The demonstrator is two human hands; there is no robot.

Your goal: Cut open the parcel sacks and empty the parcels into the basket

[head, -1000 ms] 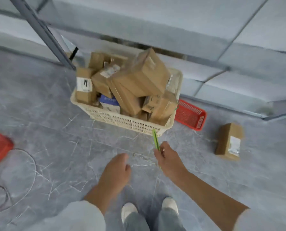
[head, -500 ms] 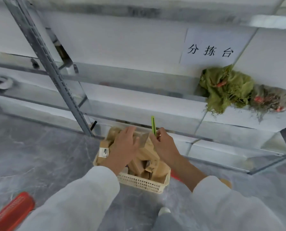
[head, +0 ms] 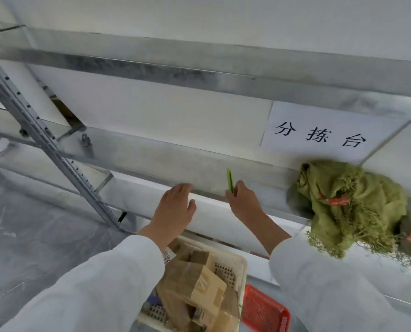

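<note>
The right hand [head: 244, 202] pinches a slim, bright-green cutter [head: 230, 179], long axis nearly upright, tip pointing up before the shelf rail [head: 152, 159], the left hand [head: 173, 209] loose and unladen beside it, a crumpled green sack [head: 348, 204] to its right.

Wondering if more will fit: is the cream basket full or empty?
Full: cardboard parcels are heaped in the basket, the top ones rising above its rim.
</note>
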